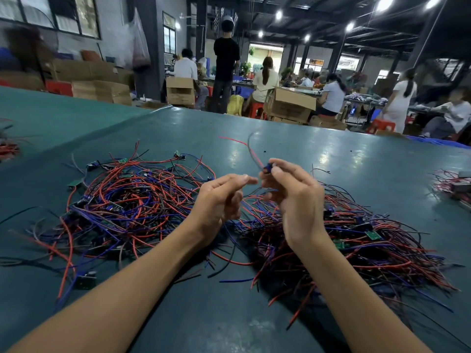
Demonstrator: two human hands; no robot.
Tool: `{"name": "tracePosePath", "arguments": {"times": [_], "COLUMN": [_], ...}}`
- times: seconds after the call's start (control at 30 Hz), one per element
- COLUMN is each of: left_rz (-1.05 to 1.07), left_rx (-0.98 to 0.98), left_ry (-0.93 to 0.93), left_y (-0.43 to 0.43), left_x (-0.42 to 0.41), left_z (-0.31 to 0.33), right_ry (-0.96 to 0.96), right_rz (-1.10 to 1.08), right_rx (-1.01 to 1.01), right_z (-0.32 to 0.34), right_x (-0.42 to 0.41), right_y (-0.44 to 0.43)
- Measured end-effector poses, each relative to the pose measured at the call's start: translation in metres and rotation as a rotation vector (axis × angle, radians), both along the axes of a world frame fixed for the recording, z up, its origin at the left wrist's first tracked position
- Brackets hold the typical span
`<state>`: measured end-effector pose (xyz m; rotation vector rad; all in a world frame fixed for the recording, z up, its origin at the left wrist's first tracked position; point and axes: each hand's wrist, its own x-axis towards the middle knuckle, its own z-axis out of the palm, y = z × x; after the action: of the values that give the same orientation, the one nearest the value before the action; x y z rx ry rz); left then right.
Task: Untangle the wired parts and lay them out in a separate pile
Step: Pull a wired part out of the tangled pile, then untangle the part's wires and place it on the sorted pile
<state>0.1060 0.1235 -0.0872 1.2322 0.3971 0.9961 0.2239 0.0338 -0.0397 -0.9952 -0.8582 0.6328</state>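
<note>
Your right hand [295, 197] pinches a small blue wired part [267, 168] at the fingertips, raised above the green table [331, 154]. Its red and dark leads rise away from you, blurred. Below lie tangled red, blue and black wires: the left pile [132, 202] and the right pile [369, 240]. Your wrists hide where these meet. Your left hand [219, 200] hovers just beside the part, fingers loosely curled, gripping nothing visible.
</note>
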Motion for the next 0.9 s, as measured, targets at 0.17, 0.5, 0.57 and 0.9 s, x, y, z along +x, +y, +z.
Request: {"name": "tracePosePath", "arguments": {"times": [0.17,0.5,0.57,0.9], "left_rz": [0.025,-0.116,-0.134,-0.175], "left_rx": [0.061,0.545,0.548,0.562], "left_ry": [0.199,0.569,0.57,0.567], "left_y": [-0.003,-0.015,-0.015,-0.015], "left_x": [0.005,0.002,0.001,0.001], "left_z": [-0.005,-0.005,-0.006,-0.007], "right_ry": [0.176,0.1,0.062,-0.763], "right_rz": [-0.196,-0.209,-0.225,-0.662], "right_rx": [-0.278,-0.863,-0.916,-0.769], "right_z": [0.039,0.033,0.025,0.04], "right_x": [0.062,0.153,0.158,0.134], "right_y": [0.025,0.066,0.069,0.082]}}
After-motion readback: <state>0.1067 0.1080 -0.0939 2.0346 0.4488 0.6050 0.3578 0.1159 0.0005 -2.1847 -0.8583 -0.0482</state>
